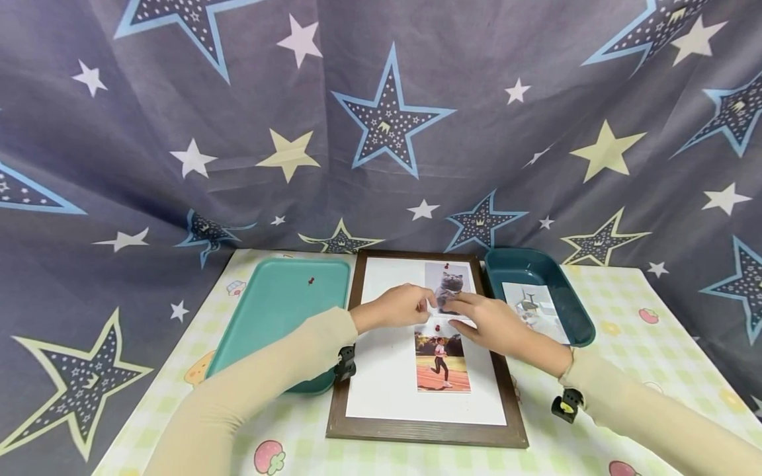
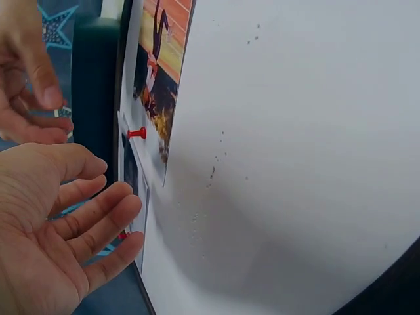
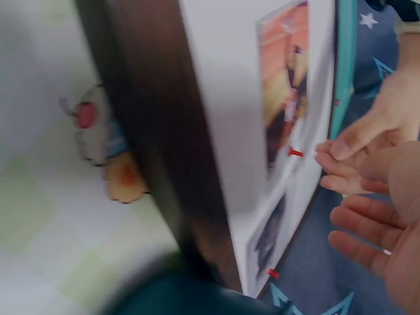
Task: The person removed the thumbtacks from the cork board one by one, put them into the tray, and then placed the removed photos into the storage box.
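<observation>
A framed white board (image 1: 381, 383) with a brown frame lies on the table. On it are a cat photo (image 1: 450, 285) and, below, a photo of a runner (image 1: 442, 367). One red push pin (image 1: 446, 266) is at the cat photo's top; another red pin (image 1: 437, 328) stands at the runner photo's top edge. My left hand (image 1: 405, 305) is by the cat photo's lower left, its fingers loosely bent with nothing visible between them. Over the cat photo's lower part lies my right hand (image 1: 491, 322), fingers fairly relaxed. In the left wrist view, the left hand (image 2: 79, 230) appears apart from the board.
On the left, a teal tray (image 1: 280, 297) carries a red push pin (image 1: 311, 281). A dark teal bin (image 1: 574, 304) stands right of the frame with another photo (image 1: 536, 311) in it. A star-patterned curtain (image 1: 381, 198) hangs behind the checked tablecloth (image 1: 631, 317).
</observation>
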`<state>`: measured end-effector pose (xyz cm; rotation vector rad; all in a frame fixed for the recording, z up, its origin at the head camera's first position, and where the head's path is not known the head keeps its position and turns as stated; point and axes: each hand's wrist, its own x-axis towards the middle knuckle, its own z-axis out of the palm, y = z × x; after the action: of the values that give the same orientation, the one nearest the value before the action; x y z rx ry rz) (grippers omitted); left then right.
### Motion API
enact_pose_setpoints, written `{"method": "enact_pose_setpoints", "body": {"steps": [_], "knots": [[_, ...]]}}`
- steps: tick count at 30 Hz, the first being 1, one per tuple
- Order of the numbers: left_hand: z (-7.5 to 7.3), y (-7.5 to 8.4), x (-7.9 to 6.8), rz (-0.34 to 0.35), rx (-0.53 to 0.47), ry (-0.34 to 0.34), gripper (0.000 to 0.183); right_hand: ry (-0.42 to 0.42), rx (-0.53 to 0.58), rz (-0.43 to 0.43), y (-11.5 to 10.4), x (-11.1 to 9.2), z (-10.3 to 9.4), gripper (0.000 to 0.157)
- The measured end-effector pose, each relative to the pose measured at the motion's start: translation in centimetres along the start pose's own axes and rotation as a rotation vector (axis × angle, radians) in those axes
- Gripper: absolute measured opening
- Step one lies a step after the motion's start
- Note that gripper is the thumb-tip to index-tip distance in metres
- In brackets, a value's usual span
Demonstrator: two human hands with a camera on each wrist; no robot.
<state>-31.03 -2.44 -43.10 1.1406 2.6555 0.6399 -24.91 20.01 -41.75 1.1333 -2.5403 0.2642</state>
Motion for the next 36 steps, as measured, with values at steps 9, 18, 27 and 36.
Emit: {"method": "enact_pose_setpoints", "body": {"steps": [9, 18, 27, 36], "knots": [[0.5, 0.5, 0.3, 0.026, 0.071, -0.013, 0.026, 0.058, -0.005, -0.234, -0.1, -1.5, 2.3, 0.026], [1.1, 0.8, 0.3, 0.039, 0.130, -0.032, 0.022, -0.042, 0.000, -0.265, -0.2, -2.8, 3.5, 0.032], [1.6, 0.5, 0.3, 0.096, 0.159, -0.006, 0.019, -0.054, -0.025, -0.314, 0.1, -3.7, 3.9, 0.040], [1.7, 0.5, 0.3, 0.130, 0.200, -0.004, 0.019, -0.066, -0.052, -0.327, 0.2, -4.1, 3.8, 0.045]]}}
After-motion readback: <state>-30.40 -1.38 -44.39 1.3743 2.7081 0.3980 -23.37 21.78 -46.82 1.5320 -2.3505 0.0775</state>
